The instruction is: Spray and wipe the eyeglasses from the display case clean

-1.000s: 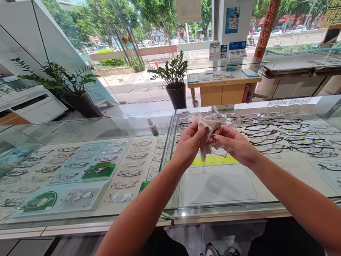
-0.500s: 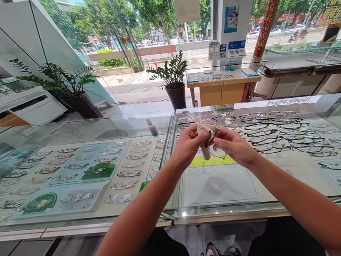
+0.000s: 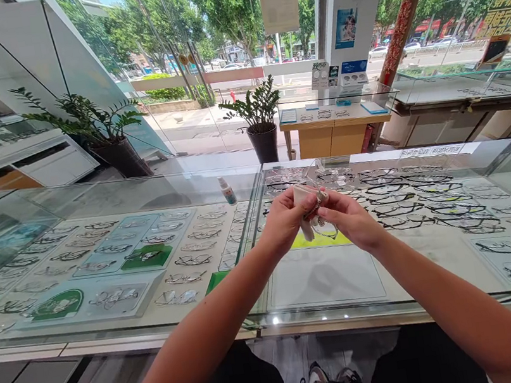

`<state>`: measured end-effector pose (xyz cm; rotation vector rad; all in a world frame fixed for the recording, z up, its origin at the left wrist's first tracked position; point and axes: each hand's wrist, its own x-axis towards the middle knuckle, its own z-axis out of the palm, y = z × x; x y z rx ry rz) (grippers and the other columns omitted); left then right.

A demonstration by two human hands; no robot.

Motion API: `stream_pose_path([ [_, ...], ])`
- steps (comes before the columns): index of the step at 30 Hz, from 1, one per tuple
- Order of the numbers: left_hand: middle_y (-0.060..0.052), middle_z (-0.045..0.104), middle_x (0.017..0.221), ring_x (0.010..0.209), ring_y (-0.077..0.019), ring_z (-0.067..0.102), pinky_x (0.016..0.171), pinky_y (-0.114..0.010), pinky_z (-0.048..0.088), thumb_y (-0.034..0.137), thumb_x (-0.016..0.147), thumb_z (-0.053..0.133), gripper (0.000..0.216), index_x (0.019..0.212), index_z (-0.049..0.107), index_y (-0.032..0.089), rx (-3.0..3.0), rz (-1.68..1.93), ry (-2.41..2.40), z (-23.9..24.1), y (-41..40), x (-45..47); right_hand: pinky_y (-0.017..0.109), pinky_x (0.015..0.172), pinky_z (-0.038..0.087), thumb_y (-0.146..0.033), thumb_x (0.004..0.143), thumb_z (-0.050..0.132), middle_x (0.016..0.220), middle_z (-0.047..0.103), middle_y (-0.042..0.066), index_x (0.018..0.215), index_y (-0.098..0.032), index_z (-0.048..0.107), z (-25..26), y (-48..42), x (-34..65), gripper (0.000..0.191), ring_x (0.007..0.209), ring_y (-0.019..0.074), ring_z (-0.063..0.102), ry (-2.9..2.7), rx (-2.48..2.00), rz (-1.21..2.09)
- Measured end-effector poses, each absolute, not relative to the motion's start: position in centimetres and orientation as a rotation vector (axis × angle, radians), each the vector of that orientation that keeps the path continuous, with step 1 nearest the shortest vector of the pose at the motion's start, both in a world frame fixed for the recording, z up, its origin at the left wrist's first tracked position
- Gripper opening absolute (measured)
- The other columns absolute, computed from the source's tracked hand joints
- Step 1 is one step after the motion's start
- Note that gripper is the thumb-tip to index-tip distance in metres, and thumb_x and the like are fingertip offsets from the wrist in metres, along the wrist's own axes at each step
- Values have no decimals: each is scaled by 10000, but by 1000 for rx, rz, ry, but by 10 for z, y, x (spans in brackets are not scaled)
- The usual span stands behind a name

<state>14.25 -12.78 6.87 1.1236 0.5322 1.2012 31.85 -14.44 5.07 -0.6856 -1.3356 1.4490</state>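
Above the glass counter, my left hand pinches a pale folded cloth, one end of which hangs below the fingers. My right hand is closed on a pair of eyeglasses right beside it. One clear lens hangs below the fingertips, with a small patterned piece near it. The cloth wraps part of the frame between both hands, so the rest of the glasses is mostly hidden. Both thumbs press inward, close together.
A small white spray bottle stands left of my hands on the counter. Rows of eyeglasses lie under the glass on both sides. Beyond the counter are a potted plant and a wooden display table.
The cloth and glasses have turned slightly between my fingers, and a thin part of the frame now shows above the cloth. Both hands stay in nearly the same place.
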Motion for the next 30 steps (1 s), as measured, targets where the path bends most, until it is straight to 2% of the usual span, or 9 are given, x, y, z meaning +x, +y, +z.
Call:
stream_pose_path([
  [4, -4, 638, 724, 656, -104, 536, 658, -246, 469, 472, 780, 948, 408, 973, 778, 156, 1145, 1192, 558, 67, -129, 142, 372, 893, 522, -499, 833, 883, 976, 717, 26, 1012, -289, 789, 53, -144, 319, 291, 945, 225, 636, -1323, -687, 1441],
  [11, -31, 671, 859, 749, -120, 590, 721, -240, 510, 645, 845, 836, 507, 1041, 797, 179, 1122, 1171, 478, 70, -130, 144, 380, 888, 495, -476, 812, 902, 934, 732, 19, 1070, -288, 808, 61, -146, 320, 332, 917, 223, 639, -1261, -675, 1461],
  [14, -19, 644, 797, 685, -103, 545, 674, -231, 485, 598, 835, 868, 471, 1028, 815, 172, 1149, 1156, 484, 73, -130, 142, 380, 878, 489, -478, 820, 895, 922, 723, 18, 1016, -284, 800, 61, -146, 320, 292, 900, 221, 633, -1281, -676, 1465],
  [18, -38, 692, 823, 652, -101, 538, 637, -243, 473, 526, 811, 909, 426, 1037, 818, 176, 1198, 1184, 479, 78, -131, 140, 373, 854, 474, -486, 856, 865, 918, 718, 27, 883, -258, 759, 60, -147, 320, 253, 883, 216, 617, -1354, -657, 1451],
  [25, -7, 672, 688, 578, -107, 570, 554, -237, 471, 413, 777, 942, 334, 888, 763, 154, 1336, 1339, 569, 90, -144, 139, 339, 799, 474, -477, 893, 845, 840, 679, 14, 810, -236, 709, 63, -150, 321, 290, 820, 189, 590, -1431, -584, 1433],
  [30, 13, 612, 609, 523, -98, 534, 505, -228, 441, 555, 768, 922, 496, 702, 632, 158, 1358, 1405, 647, 91, -146, 138, 366, 854, 531, -489, 899, 838, 872, 707, 33, 830, -222, 710, 67, -155, 317, 305, 860, 205, 654, -1528, -545, 1460],
])
